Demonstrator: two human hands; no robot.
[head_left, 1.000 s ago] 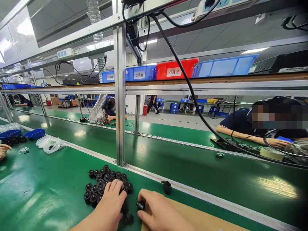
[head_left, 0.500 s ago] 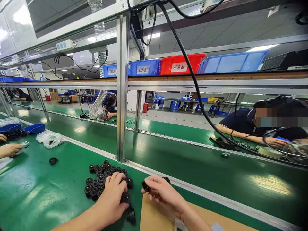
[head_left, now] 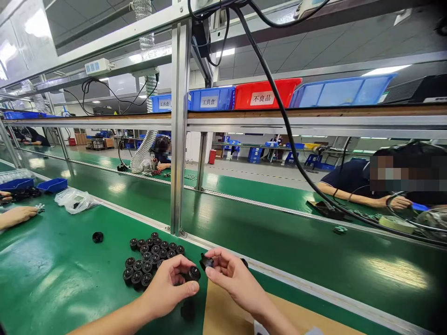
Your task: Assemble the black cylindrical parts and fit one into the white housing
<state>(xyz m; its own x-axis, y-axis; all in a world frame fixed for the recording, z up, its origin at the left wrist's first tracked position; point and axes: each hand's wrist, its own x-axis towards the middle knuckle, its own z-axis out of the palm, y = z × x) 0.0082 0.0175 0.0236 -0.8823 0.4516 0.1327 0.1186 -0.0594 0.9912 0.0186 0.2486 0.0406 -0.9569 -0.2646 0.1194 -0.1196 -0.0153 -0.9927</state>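
Four bins stand in a row on the shelf (head_left: 314,113): two smaller blue bins (head_left: 212,98), each with a white label reading "工具盒", a red bin (head_left: 240,95) labelled "不良品", and one larger light-blue bin (head_left: 344,91). On the green bench (head_left: 84,279) lies a cluster of black round parts (head_left: 136,279), roughly twenty, some hidden by the left hand (head_left: 167,291). One dark part (head_left: 98,237) lies apart from the cluster, another (head_left: 187,309) sits below the left hand, and one more (head_left: 245,263) shows partly behind the right hand (head_left: 237,279). The left hand is half open, gripping one round black part (head_left: 193,273) between thumb and fingers. The right hand, fingers curled, pinches one black piece (head_left: 206,262) just beside it, above the edge of a tan sheet (head_left: 223,311). At far left are two blue trays (head_left: 52,185), one plastic bag (head_left: 75,201) and another person's hand (head_left: 19,217).
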